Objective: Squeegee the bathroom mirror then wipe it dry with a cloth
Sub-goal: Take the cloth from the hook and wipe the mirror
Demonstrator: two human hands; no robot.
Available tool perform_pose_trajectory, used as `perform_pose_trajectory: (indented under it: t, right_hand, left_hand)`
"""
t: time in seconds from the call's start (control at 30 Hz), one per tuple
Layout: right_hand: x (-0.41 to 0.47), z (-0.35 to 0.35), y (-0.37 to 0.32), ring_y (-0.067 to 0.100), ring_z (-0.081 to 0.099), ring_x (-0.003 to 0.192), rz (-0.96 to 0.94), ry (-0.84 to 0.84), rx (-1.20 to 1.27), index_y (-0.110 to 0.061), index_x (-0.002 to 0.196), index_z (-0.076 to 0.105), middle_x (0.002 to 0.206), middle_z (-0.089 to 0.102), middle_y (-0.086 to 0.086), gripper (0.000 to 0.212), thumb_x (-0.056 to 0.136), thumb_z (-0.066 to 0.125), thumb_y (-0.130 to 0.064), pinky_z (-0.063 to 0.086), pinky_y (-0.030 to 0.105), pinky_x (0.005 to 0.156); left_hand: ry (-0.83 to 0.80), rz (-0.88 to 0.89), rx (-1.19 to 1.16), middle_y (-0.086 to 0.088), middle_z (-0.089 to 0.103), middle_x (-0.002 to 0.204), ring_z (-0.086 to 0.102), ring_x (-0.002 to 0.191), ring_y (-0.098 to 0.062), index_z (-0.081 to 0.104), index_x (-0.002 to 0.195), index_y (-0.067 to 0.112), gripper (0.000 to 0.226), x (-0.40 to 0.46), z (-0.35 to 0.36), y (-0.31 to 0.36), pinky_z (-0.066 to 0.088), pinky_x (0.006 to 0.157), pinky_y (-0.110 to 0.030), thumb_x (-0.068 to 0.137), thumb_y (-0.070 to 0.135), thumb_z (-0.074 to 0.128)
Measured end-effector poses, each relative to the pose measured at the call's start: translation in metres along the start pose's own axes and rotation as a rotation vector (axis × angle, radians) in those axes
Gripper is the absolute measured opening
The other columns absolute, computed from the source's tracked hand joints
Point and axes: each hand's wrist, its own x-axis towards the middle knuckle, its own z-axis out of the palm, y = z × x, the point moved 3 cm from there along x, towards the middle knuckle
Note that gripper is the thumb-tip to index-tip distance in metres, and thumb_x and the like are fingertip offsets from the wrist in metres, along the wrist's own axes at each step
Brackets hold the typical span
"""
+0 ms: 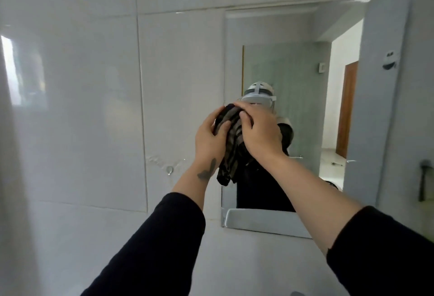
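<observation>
The bathroom mirror [303, 65] hangs on the white tiled wall, right of centre, and reflects a person in dark clothes. Both my hands are raised in front of its lower left part. A dark striped cloth [231, 145] is bunched between them and hangs down below my wrists. My left hand [210, 138] grips the cloth from the left. My right hand [259, 131] covers its top and right side. Whether the cloth touches the glass I cannot tell. No squeegee is in view.
A small shelf [265, 222] runs along the mirror's bottom edge. A metal hook [169, 170] is fixed to the tile left of the mirror. A dark fitting [424, 178] sits on the wall at the far right. Glossy white tiles [77, 107] cover the left.
</observation>
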Motion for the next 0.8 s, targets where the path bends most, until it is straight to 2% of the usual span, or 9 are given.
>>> perform_pose_trajectory:
  t: [0.1, 0.17, 0.27, 0.37, 0.47, 0.53, 0.67, 0.73, 0.8]
  right_hand:
    - [-0.007, -0.017, 0.016, 0.029, 0.032, 0.137, 0.080, -0.088, -0.098, -0.060, 0.138, 0.022, 0.154, 0.024, 0.006, 0.045, 0.093, 0.023, -0.059, 0.033, 0.051, 0.107]
    - [-0.007, -0.028, 0.023, 0.026, 0.029, 0.139, 0.109, -0.096, 0.058, -0.063, 0.139, 0.010, 0.157, 0.009, 0.007, 0.046, 0.095, 0.024, -0.057, 0.028, 0.036, 0.111]
    - [0.001, -0.040, 0.030, 0.015, 0.049, 0.112, 0.126, -0.056, 0.205, -0.054, 0.142, 0.012, 0.141, 0.032, 0.010, 0.049, 0.100, 0.034, -0.042, 0.032, 0.019, 0.090]
    - [0.019, -0.045, 0.031, 0.017, 0.053, 0.101, 0.076, -0.011, 0.192, -0.051, 0.142, 0.020, 0.115, 0.048, 0.010, 0.048, 0.100, 0.038, -0.036, 0.041, 0.027, 0.089]
    - [0.049, -0.050, 0.027, 0.022, 0.053, 0.094, -0.026, 0.053, 0.115, -0.044, 0.142, 0.033, 0.101, 0.041, 0.006, 0.046, 0.100, 0.043, -0.028, 0.044, 0.034, 0.096]
    - [0.075, -0.052, 0.020, 0.022, 0.052, 0.088, -0.114, 0.129, -0.010, -0.043, 0.141, 0.037, 0.099, 0.040, 0.005, 0.045, 0.099, 0.044, -0.026, 0.048, 0.037, 0.089]
    - [0.137, -0.056, -0.003, 0.024, 0.048, 0.089, -0.224, 0.282, -0.341, -0.046, 0.141, 0.035, 0.106, 0.044, 0.008, 0.044, 0.099, 0.041, -0.033, 0.049, 0.042, 0.077]
    - [0.166, -0.056, -0.017, 0.025, 0.047, 0.095, -0.232, 0.339, -0.443, -0.045, 0.143, 0.032, 0.114, 0.045, 0.009, 0.044, 0.100, 0.038, -0.038, 0.042, 0.040, 0.080]
    - [0.193, -0.052, -0.032, 0.028, 0.045, 0.104, -0.212, 0.384, -0.505, -0.043, 0.145, 0.027, 0.126, 0.041, 0.010, 0.047, 0.099, 0.035, -0.044, 0.038, 0.041, 0.082]
  left_hand:
    - [-0.042, -0.012, -0.091, 0.000, 0.066, 0.120, 0.064, 0.109, -0.012, 0.056, 0.129, 0.023, 0.036, 0.004, 0.026, 0.018, 0.051, 0.097, -0.038, 0.094, 0.015, 0.054]
    - [-0.116, 0.001, -0.134, -0.001, 0.067, 0.118, 0.064, 0.108, -0.011, 0.056, 0.130, 0.023, 0.036, 0.005, 0.042, 0.029, 0.051, 0.096, -0.036, 0.096, 0.013, 0.051]
    - [-0.205, 0.041, -0.156, -0.002, 0.067, 0.118, 0.064, 0.108, -0.011, 0.054, 0.131, 0.023, 0.035, 0.008, 0.056, 0.044, 0.052, 0.094, -0.030, 0.098, 0.011, 0.048]
    - [-0.208, 0.102, -0.107, -0.001, 0.066, 0.119, 0.063, 0.108, -0.010, 0.054, 0.132, 0.022, 0.036, 0.022, 0.053, 0.052, 0.051, 0.094, -0.026, 0.098, 0.012, 0.049]
    - [-0.179, 0.158, 0.015, 0.003, 0.065, 0.121, 0.062, 0.107, -0.004, 0.052, 0.134, 0.025, 0.036, 0.046, 0.045, 0.055, 0.048, 0.089, -0.013, 0.099, 0.019, 0.047]
    - [-0.091, 0.236, 0.231, 0.003, 0.059, 0.130, 0.054, 0.115, -0.004, 0.047, 0.137, 0.025, 0.037, 0.062, 0.038, 0.055, 0.040, 0.088, -0.007, 0.101, 0.024, 0.041]
    - [0.079, 0.360, 0.794, 0.000, 0.025, 0.156, 0.019, 0.144, -0.018, 0.023, 0.148, 0.024, 0.059, 0.087, 0.027, 0.025, 0.024, 0.115, -0.039, 0.095, 0.048, 0.028]
    - [0.019, 0.284, 0.914, 0.003, -0.002, 0.161, -0.004, 0.147, -0.021, -0.003, 0.150, 0.028, 0.079, 0.098, 0.028, 0.001, 0.018, 0.114, -0.057, 0.087, 0.067, 0.026]
    - [-0.054, 0.216, 0.951, 0.005, -0.021, 0.158, -0.018, 0.145, -0.022, -0.022, 0.143, 0.036, 0.097, 0.105, 0.033, -0.017, 0.017, 0.109, -0.064, 0.080, 0.076, 0.040]
